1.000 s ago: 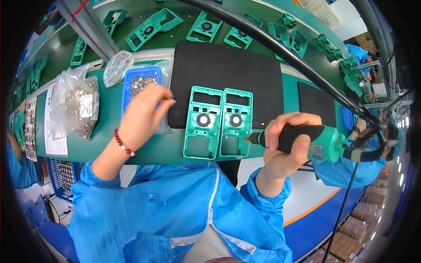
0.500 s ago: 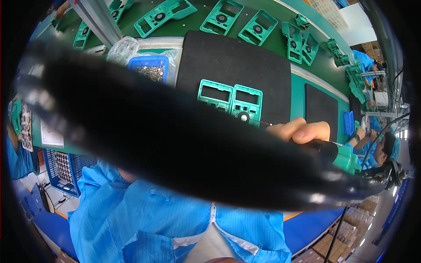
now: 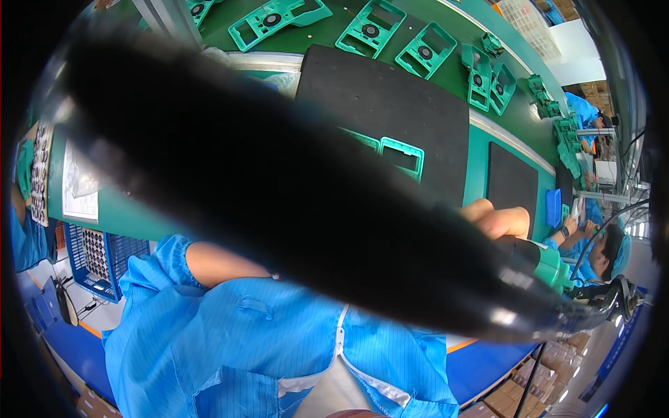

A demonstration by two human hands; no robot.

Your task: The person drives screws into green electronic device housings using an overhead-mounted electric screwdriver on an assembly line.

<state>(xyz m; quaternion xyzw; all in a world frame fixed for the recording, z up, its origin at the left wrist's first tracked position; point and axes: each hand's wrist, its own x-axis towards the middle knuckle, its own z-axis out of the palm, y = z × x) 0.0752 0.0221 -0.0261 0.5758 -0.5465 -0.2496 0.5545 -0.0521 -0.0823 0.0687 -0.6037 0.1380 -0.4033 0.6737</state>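
A big blurred black shape [image 3: 279, 202] crosses the view from upper left to lower right and covers much of the work area. My right hand [image 3: 498, 219] is at its right edge, fingers curled round the black grip of a green-bodied power screwdriver [image 3: 554, 268]. The tool's tip is hidden. My left forearm [image 3: 223, 265] comes out of a blue sleeve and passes behind the black shape, which hides the hand. Beyond it, a green plastic housing [image 3: 420, 164] shows only in part on the black mat [image 3: 390, 90], beside the edge of a second one.
More green housings [image 3: 369, 31] with round black speakers lie along the far green surface. A second dark mat [image 3: 512, 181] and a blue bin [image 3: 553, 207] are at right, near a co-worker [image 3: 606, 251]. A blue crate [image 3: 129, 265] stands lower left.
The scene has shifted slightly, and the black shape now hides the blue box of small metal parts and most of the two housings. More of my left forearm shows. My right hand keeps its grip.
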